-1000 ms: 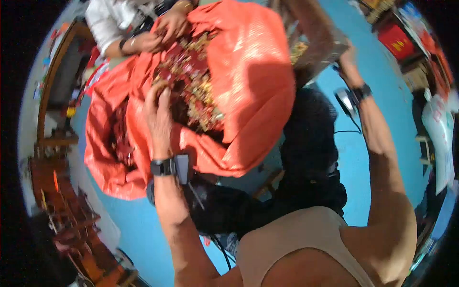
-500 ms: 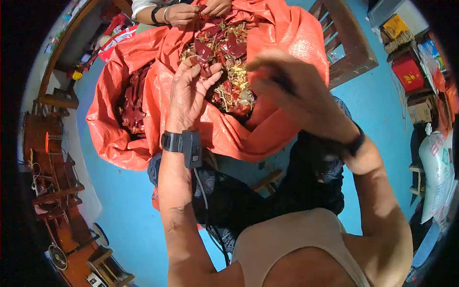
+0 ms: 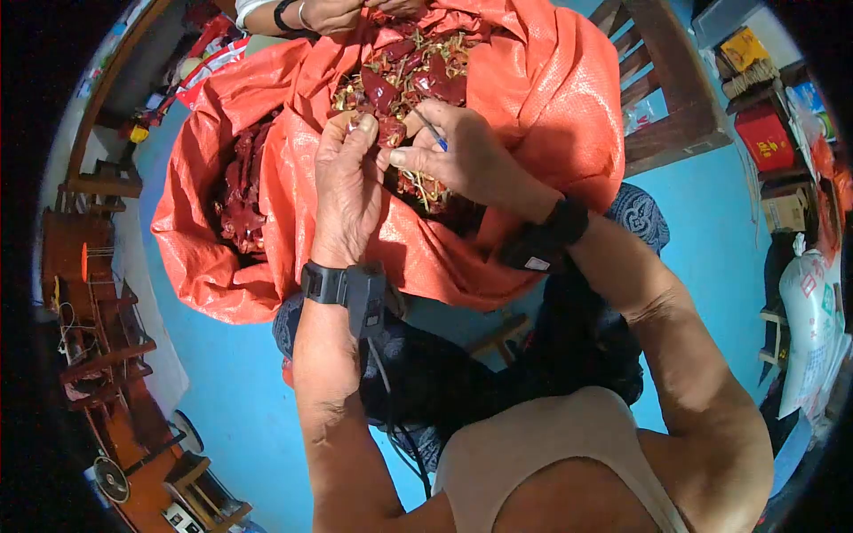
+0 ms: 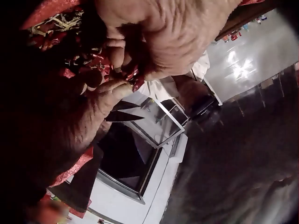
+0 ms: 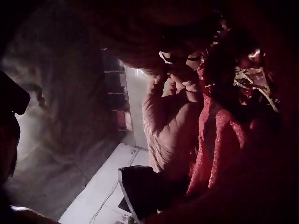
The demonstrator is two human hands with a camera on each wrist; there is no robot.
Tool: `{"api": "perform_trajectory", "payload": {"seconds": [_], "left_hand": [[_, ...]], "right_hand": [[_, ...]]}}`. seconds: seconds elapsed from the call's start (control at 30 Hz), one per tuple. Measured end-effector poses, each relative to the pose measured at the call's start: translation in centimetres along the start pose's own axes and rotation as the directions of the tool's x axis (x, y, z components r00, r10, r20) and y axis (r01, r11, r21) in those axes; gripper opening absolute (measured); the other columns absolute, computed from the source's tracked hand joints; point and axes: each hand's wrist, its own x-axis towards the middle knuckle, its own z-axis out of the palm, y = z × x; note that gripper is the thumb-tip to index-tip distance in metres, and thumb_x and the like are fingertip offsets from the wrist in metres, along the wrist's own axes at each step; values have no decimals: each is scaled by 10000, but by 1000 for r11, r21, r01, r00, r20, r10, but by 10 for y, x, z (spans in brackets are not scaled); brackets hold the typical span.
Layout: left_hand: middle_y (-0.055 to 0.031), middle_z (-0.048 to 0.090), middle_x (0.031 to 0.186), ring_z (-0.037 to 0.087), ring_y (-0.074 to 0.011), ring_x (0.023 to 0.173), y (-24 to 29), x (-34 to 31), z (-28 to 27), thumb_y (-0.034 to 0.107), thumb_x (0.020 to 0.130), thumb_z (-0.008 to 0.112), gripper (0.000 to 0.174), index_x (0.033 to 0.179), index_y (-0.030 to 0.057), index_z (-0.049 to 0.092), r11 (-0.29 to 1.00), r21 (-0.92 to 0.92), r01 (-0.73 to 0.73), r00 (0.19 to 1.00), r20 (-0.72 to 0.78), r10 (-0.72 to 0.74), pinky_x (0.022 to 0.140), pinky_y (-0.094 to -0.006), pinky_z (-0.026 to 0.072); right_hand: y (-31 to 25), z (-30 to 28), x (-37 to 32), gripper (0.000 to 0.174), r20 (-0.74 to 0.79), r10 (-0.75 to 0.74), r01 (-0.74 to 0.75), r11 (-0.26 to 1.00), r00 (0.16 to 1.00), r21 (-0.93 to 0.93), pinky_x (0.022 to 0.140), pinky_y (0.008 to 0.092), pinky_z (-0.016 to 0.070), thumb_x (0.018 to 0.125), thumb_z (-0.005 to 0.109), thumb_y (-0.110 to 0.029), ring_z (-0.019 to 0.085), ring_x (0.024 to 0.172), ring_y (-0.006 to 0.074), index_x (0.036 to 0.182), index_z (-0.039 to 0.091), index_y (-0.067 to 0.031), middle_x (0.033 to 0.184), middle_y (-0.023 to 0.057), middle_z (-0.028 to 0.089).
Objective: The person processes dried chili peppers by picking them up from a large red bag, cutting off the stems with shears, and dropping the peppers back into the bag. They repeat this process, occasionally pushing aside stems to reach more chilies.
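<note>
Between the thumb and fingers of my left hand [image 3: 348,191] is a small dark-red piece [image 3: 391,133], above an open orange-red sack [image 3: 569,98]. My right hand [image 3: 471,155] meets it from the right, thumb and fingertips at the piece. It also grips a small tool [image 3: 430,129] with a blue part; two dark pointed blades [image 4: 127,112] stick out beneath the fingers in the left wrist view. Under both hands lie dark-red pieces [image 3: 440,82] mixed with pale dry stems. Fingers partly hide the piece.
Another person's hands [image 3: 333,12] are over the sack's far edge. A second sack opening at the left holds dark-red pieces [image 3: 240,200]. A wooden frame [image 3: 680,133] stands at the upper right, a white bag [image 3: 807,311] at the far right.
My right hand has swung in from the far right, by the wooden frame, to meet the left hand. The left hand has turned and raised a red piece. The head view has shifted.
</note>
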Motion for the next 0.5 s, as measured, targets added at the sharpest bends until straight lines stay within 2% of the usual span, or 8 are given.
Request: {"api": "perform_trajectory", "payload": {"seconds": [0.13, 0.23, 0.27, 0.33, 0.37, 0.43, 0.47, 0.5], "left_hand": [[-18, 550, 821, 544, -91, 693, -2, -4, 6, 69, 851, 536, 131, 979, 59, 510, 996, 89, -29, 1000, -6, 30, 586, -212, 464], [-19, 549, 805, 540, -93, 671, 0, -6, 7, 73, 852, 537, 174, 1022, 45, 512, 991, 128, 29, 1000, 8, -30, 571, -208, 454], [-21, 551, 799, 537, -95, 656, 0, -7, 5, 79, 851, 540, 191, 1036, 40, 511, 992, 119, 41, 996, 69, -50, 564, -207, 448], [-23, 553, 793, 533, -97, 641, -2, -9, 4, 85, 851, 544, 208, 1051, 35, 511, 992, 112, 57, 989, 128, -71, 558, -207, 443], [-27, 559, 790, 530, -98, 632, -3, -9, 4, 90, 852, 545, 198, 1039, 31, 515, 990, 137, 36, 989, 134, -55, 554, -207, 438], [-32, 564, 788, 526, -99, 622, -4, -10, 4, 95, 854, 546, 189, 1028, 27, 518, 987, 162, 15, 989, 146, -39, 551, -206, 433], [-36, 568, 787, 524, -100, 619, -4, -10, 1, 99, 856, 544, 174, 1013, 28, 521, 986, 169, 16, 988, 150, -41, 552, -207, 432], [-41, 571, 786, 523, -100, 615, -4, -11, -1, 102, 858, 542, 159, 998, 29, 524, 984, 175, 18, 987, 152, -45, 553, -208, 431]], "right_hand": [[-2, -4, -2, 224, -36, -18, 20, 999, 999, 43, 523, 338, 409, 741, 630, -171, 516, 560, 195, 733, 508, 17, 619, 112, 516], [-2, -7, -1, 174, -30, 6, -7, 1000, 1000, -19, 516, 349, 414, 773, 585, -130, 531, 556, 184, 749, 506, 23, 600, 101, 518], [-3, -8, -1, 174, -31, 10, -10, 1000, 999, -20, 516, 349, 414, 773, 585, -130, 531, 556, 184, 749, 506, 23, 600, 101, 518], [-6, -7, -1, 151, -38, 13, -8, 992, 999, 127, 509, 349, 422, 800, 548, -115, 561, 558, 191, 760, 503, 23, 590, 101, 532], [-8, -8, 0, 151, -39, 13, -8, 992, 999, 128, 509, 349, 422, 800, 548, -115, 561, 558, 191, 760, 503, 23, 590, 101, 532], [-10, -10, -1, 150, -22, -26, 28, 993, 999, 113, 500, 281, 362, 814, 557, -95, 389, 558, 100, 741, 476, 8, 585, 48, 412], [-8, -12, 0, 150, -24, -26, 29, 993, 999, 112, 500, 281, 362, 814, 557, -95, 389, 558, 100, 741, 476, 8, 585, 48, 412], [-4, -14, 0, 140, -5, -82, 82, 997, 997, -6, 520, 295, 383, 821, 552, -111, 441, 562, 143, 782, 497, 12, 604, 82, 453]]}}
